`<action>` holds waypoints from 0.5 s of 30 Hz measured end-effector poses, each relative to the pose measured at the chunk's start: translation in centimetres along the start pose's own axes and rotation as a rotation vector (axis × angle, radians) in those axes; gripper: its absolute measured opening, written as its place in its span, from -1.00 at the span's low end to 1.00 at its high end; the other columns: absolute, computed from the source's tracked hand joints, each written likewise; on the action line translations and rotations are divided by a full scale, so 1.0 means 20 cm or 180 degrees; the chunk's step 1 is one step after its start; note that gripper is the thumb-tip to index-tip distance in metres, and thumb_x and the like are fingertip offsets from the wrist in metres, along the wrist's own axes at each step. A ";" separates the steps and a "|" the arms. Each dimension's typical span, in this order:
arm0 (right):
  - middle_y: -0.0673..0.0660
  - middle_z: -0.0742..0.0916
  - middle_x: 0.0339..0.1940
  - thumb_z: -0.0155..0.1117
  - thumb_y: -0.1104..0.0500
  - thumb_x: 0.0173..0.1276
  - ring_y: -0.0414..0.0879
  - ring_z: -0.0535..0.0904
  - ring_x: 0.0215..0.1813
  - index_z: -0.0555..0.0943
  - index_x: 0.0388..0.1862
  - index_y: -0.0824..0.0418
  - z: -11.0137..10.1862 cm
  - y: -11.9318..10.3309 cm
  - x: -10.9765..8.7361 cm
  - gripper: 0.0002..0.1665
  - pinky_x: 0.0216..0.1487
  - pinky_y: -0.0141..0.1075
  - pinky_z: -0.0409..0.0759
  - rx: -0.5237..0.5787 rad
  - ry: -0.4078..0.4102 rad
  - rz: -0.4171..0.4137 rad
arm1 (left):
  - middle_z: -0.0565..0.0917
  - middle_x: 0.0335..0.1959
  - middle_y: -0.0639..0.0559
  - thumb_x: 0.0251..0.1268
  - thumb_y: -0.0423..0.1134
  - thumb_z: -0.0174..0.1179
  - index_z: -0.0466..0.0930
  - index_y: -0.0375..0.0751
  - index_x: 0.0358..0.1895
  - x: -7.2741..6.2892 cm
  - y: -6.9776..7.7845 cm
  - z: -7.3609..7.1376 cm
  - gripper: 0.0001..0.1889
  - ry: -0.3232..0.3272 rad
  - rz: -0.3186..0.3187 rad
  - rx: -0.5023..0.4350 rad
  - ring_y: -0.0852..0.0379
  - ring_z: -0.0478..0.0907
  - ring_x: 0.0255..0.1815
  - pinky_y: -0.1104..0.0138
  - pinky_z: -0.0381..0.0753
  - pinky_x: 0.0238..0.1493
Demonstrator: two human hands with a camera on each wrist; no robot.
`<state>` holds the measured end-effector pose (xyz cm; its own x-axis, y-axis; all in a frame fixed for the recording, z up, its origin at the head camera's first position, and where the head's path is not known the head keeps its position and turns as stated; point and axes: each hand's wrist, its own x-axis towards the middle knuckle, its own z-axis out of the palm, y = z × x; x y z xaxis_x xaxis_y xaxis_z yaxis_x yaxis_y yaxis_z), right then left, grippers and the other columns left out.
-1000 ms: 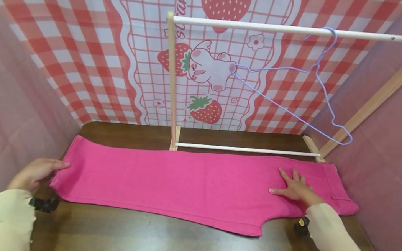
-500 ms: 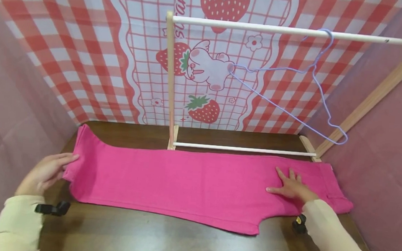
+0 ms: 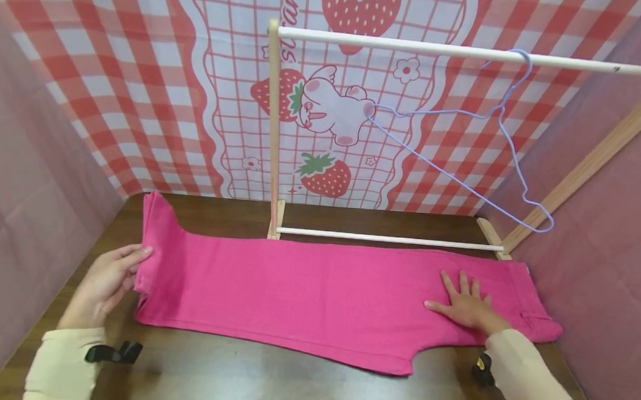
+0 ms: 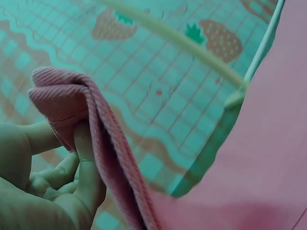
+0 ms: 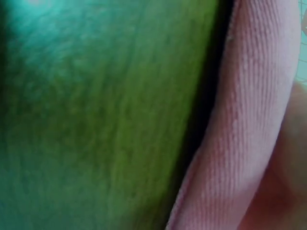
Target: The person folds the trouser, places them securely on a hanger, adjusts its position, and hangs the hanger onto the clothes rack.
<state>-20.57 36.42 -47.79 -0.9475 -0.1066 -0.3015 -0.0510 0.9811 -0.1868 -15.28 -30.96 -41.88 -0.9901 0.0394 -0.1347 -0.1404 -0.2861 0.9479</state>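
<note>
Bright pink trousers (image 3: 304, 291), folded lengthwise, lie across the brown table with the waistband at the right and the leg hems at the left. My left hand (image 3: 108, 282) pinches the hems between thumb and fingers and holds that end raised off the table. In the left wrist view the stacked hem layers (image 4: 103, 120) bend between the thumb and fingers. Spread flat, my right hand (image 3: 465, 304) rests on the upper part of the trousers near the waistband. The right wrist view shows mostly table and a pink cloth edge (image 5: 249, 105).
Behind the trousers stands a wooden rack with a white top rail (image 3: 396, 44) and a white lower bar (image 3: 384, 238). A lilac wire hanger (image 3: 438, 168) hangs from the rail. Pink curtains (image 3: 19, 163) flank both sides, with a strawberry-print checked cloth (image 3: 157, 80) at the back.
My left hand has lifted the hem end and carried it to the right, so the cloth there now stands up in a fold. The right hand stays in nearly the same place.
</note>
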 end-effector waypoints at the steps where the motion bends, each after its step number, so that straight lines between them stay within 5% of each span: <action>1: 0.66 -0.14 0.47 -0.04 -0.54 0.26 0.71 -0.34 0.41 -0.11 0.55 0.31 0.00 0.00 0.00 0.25 0.19 0.63 -0.29 0.0010 0.0014 -0.0002 | 0.69 -0.43 0.20 0.46 -0.29 0.06 0.57 -0.04 -0.24 -0.01 0.00 0.03 -0.89 -0.0006 0.0009 -0.0103 0.33 0.63 -0.39 0.44 0.63 -0.39; 6: 0.67 -0.15 0.46 -0.01 -0.54 0.23 0.71 -0.35 0.41 -0.11 0.55 0.32 0.02 0.00 0.00 0.27 0.20 0.63 -0.31 0.0061 0.0039 0.0008 | 0.64 -0.48 0.20 0.47 -0.37 0.00 0.56 -0.08 -0.29 -0.02 0.00 0.17 -0.82 0.0012 0.0081 -0.0343 0.36 0.56 -0.48 0.50 0.52 -0.48; 15: 0.68 -0.15 0.45 0.04 -0.56 0.18 0.73 -0.33 0.39 -0.14 0.54 0.36 -0.01 -0.02 -0.01 0.35 0.17 0.65 -0.30 0.0019 -0.0058 -0.0001 | 0.59 -0.49 0.25 0.44 -0.35 0.06 0.53 -0.05 -0.31 -0.03 -0.08 0.39 -0.86 0.0222 -0.0123 -0.0162 0.40 0.50 -0.46 0.54 0.49 -0.43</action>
<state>-20.39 36.05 -47.36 -0.9415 -0.1098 -0.3185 -0.0492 0.9801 -0.1926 -14.52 -23.08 -41.06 -0.9812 -0.0150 -0.1923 -0.1764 -0.3341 0.9259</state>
